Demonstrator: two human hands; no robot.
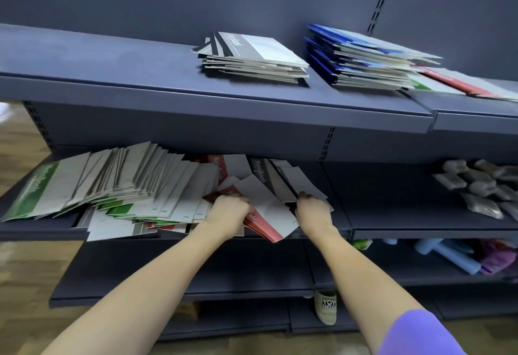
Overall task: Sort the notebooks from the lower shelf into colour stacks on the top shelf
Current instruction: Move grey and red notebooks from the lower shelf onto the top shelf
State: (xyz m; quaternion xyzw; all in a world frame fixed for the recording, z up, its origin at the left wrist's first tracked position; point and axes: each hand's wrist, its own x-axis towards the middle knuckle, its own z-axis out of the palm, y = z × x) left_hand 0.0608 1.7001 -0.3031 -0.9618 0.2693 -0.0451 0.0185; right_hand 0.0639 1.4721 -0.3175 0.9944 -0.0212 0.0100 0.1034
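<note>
A loose heap of notebooks (117,186) with green, red and grey covers lies on the lower shelf (420,223). My left hand (228,210) grips a bunch of red notebooks (263,228) at the heap's right end. My right hand (314,211) grips grey-black notebooks (283,183) just to the right. On the top shelf (112,74) stand a grey stack (252,57) and a blue stack (364,57). A red notebook (459,81) and a green one (423,84) lie to the right of the blue stack.
Grey packets (482,186) lie on the lower shelf at the right. Below them sit a pale blue roller-like item (454,256) and purple goods (496,256). A sandal (325,310) shows under the shelving. The wooden floor (16,144) is at the left.
</note>
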